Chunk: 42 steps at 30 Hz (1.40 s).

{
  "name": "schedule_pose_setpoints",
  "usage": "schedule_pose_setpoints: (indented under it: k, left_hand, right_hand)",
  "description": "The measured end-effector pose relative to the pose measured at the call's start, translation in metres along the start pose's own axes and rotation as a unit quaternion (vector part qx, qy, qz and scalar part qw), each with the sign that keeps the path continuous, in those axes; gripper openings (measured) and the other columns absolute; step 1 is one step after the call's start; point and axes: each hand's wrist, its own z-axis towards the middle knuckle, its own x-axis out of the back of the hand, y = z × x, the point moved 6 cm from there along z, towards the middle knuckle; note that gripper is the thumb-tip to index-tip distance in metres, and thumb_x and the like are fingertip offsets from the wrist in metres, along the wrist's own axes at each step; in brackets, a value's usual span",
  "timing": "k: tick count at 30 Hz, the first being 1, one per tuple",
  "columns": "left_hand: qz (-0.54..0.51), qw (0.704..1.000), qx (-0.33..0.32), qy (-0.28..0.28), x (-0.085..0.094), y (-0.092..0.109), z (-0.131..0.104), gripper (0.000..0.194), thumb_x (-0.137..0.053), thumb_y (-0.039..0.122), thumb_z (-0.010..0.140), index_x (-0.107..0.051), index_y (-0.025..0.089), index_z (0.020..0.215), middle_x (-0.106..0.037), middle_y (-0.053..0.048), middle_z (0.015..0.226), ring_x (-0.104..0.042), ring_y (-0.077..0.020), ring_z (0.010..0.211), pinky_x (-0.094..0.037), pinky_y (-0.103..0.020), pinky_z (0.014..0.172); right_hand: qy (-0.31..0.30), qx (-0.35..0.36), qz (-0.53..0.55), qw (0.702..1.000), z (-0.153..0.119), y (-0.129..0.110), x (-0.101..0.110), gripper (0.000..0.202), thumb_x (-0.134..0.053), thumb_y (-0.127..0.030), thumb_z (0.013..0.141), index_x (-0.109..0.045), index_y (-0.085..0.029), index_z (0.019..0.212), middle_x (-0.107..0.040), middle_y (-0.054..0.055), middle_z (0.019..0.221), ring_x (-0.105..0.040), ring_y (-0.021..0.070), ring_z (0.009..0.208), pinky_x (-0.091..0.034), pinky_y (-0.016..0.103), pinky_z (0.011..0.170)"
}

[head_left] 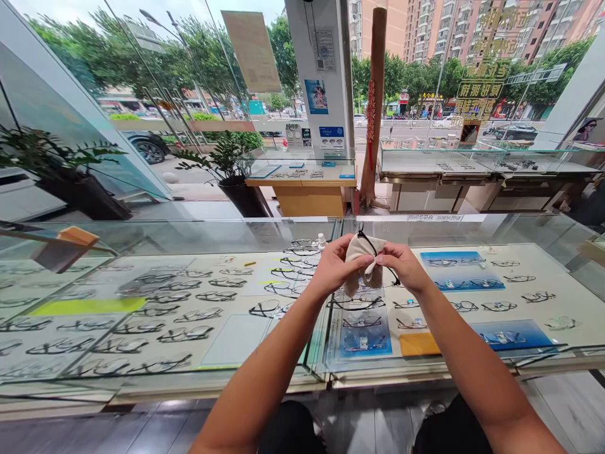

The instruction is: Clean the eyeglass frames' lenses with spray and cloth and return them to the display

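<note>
Above the glass display counter, both hands hold a beige cloth (370, 244) between them. My left hand (336, 265) pinches its left side, thumb pointing inward. My right hand (403, 265) grips the right side, with its thumb and fingertips pressed together on the fabric. Dark glasses (363, 234) show in part at the cloth, with one thin dark piece at the top and another beside my right hand. The rest of the glasses is hidden by the cloth and fingers.
Rows of glasses (184, 315) lie inside the glass counter (312, 384). A small white bottle (322, 241) stands just left of the hands. An orange-brown block (78, 236) is at the far left. Beyond are potted plants (241, 189), more display cases (314, 183) and a wooden post (377, 113).
</note>
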Motion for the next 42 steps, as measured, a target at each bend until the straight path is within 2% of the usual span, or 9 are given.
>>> schedule_pose_setpoints:
  k: [3, 6, 11, 17, 21, 29, 34, 38, 42]
  left_hand:
    - [0.023, 0.999, -0.014, 0.039, 0.003, -0.001, 0.000, 0.050, -0.094, 0.059, 0.066, -0.071, 0.016, 0.076, -0.062, 0.002, 0.066, -0.050, -0.0108, 0.059, -0.041, -0.023, 0.058]
    - [0.032, 0.997, -0.027, 0.060, 0.005, -0.001, 0.001, 0.058, -0.088, 0.070, 0.069, -0.066, 0.016, 0.066, -0.056, 0.002, 0.060, -0.045, -0.0100, 0.056, -0.037, -0.024, 0.055]
    - [-0.007, 1.000, 0.000, 0.010, 0.003, -0.005, 0.004, 0.068, -0.077, 0.083, 0.075, -0.067, 0.015, 0.070, -0.061, -0.001, 0.061, -0.049, -0.0118, 0.056, -0.041, -0.025, 0.055]
    - [-0.030, 0.998, 0.008, -0.058, -0.002, -0.001, 0.002, 0.053, -0.091, 0.061, 0.072, -0.072, 0.015, 0.089, -0.067, -0.001, 0.074, -0.057, -0.0120, 0.063, -0.046, -0.024, 0.060]
    - [-0.027, 0.999, 0.013, -0.045, -0.002, 0.000, 0.001, 0.053, -0.099, 0.052, 0.063, -0.073, 0.015, 0.091, -0.071, -0.002, 0.078, -0.060, -0.0134, 0.067, -0.048, -0.024, 0.063]
    - [0.009, 0.999, -0.008, 0.031, 0.004, -0.001, 0.001, 0.061, -0.091, 0.069, 0.065, -0.062, 0.016, 0.064, -0.053, 0.004, 0.058, -0.042, -0.0083, 0.054, -0.036, -0.022, 0.053]
    - [-0.029, 0.999, -0.007, 0.017, 0.003, -0.004, 0.003, 0.067, -0.082, 0.079, 0.071, -0.066, 0.015, 0.069, -0.058, 0.000, 0.061, -0.049, -0.0113, 0.056, -0.041, -0.024, 0.055]
    - [-0.046, 0.999, 0.004, -0.020, 0.000, -0.004, 0.003, 0.061, -0.085, 0.074, 0.073, -0.070, 0.015, 0.077, -0.062, -0.001, 0.064, -0.055, -0.0131, 0.060, -0.044, -0.024, 0.057]
    - [-0.040, 0.999, 0.005, -0.020, 0.000, 0.001, 0.001, 0.056, -0.098, 0.057, 0.062, -0.073, 0.015, 0.090, -0.069, -0.001, 0.074, -0.057, -0.0119, 0.063, -0.046, -0.023, 0.060]
  right_hand:
    - [-0.019, 0.009, -0.012, 1.000, -0.001, 0.000, -0.005, 0.022, -0.077, -0.041, 0.081, -0.075, -0.020, 0.079, -0.063, 0.001, 0.082, -0.057, 0.0186, 0.084, -0.046, 0.035, 0.085]
    - [-0.027, 0.006, -0.019, 0.999, -0.001, -0.001, -0.006, 0.022, -0.077, -0.041, 0.081, -0.075, -0.020, 0.078, -0.061, 0.000, 0.082, -0.056, 0.0182, 0.083, -0.046, 0.034, 0.084]
    - [-0.016, 0.009, -0.021, 1.000, -0.001, -0.004, -0.001, 0.029, -0.077, -0.044, 0.082, -0.070, -0.019, 0.068, -0.061, 0.001, 0.079, -0.055, 0.0172, 0.078, -0.045, 0.034, 0.080]
    - [0.005, 0.005, 0.016, 1.000, 0.000, -0.002, 0.005, 0.024, -0.077, -0.040, 0.081, -0.070, -0.020, 0.070, -0.062, -0.001, 0.071, -0.055, 0.0155, 0.073, -0.045, 0.033, 0.079]
    - [-0.001, -0.022, 0.037, 0.999, -0.001, 0.003, 0.001, 0.022, -0.078, -0.040, 0.079, -0.071, -0.020, 0.073, -0.064, -0.001, 0.070, -0.056, 0.0161, 0.072, -0.047, 0.033, 0.078]
    - [-0.035, -0.004, -0.003, 0.999, -0.002, -0.002, -0.010, 0.027, -0.079, -0.046, 0.079, -0.074, -0.020, 0.077, -0.061, 0.001, 0.084, -0.056, 0.0183, 0.084, -0.046, 0.033, 0.083]
    - [-0.030, 0.002, -0.015, 0.999, -0.002, -0.007, -0.006, 0.032, -0.078, -0.049, 0.081, -0.069, -0.020, 0.069, -0.060, 0.001, 0.080, -0.055, 0.0177, 0.079, -0.046, 0.034, 0.081]
    - [-0.008, -0.004, 0.003, 1.000, -0.001, -0.007, -0.001, 0.030, -0.079, -0.047, 0.079, -0.068, -0.021, 0.069, -0.060, -0.001, 0.073, -0.054, 0.0166, 0.073, -0.046, 0.033, 0.077]
    - [0.004, -0.017, 0.018, 1.000, -0.002, -0.004, -0.002, 0.031, -0.081, -0.049, 0.078, -0.069, -0.021, 0.073, -0.063, -0.001, 0.070, -0.056, 0.0170, 0.072, -0.048, 0.034, 0.078]
